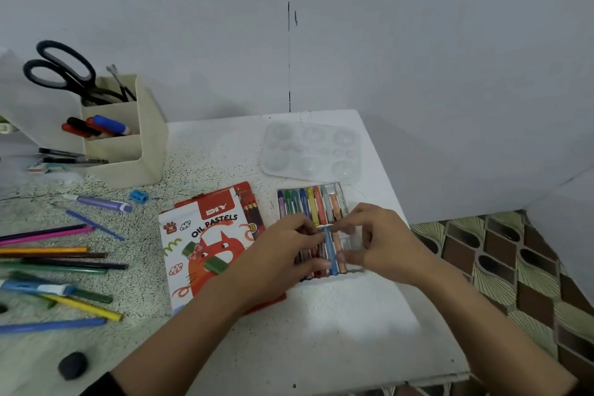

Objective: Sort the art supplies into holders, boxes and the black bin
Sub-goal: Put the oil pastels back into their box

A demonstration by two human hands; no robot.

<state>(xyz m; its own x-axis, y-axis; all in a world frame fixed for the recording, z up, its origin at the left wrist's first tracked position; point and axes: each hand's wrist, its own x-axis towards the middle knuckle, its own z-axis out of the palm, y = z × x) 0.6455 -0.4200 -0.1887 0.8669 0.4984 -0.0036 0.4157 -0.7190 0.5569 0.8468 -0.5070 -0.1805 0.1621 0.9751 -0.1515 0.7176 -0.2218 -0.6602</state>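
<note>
White table (321, 325): left hand (283, 251) and right hand (382, 244) pinch pastels (332, 254).

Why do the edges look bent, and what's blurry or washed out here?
Head view: the wide-angle lens bows the table edge; the coloured pencils and the black lump at left are soft; bright light washes out the white table beside the oil pastels; the clear palette barely shows.

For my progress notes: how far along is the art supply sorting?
Done: black-handled scissors and red, black and blue markers stand in the cream plastic holder. In hand: the left hand holds the near row of oil pastels in the clear tray; the right hand pinches a blue pastel stick. Left: coloured pencils, a blue sharpener and a black lump lie loose.
</note>
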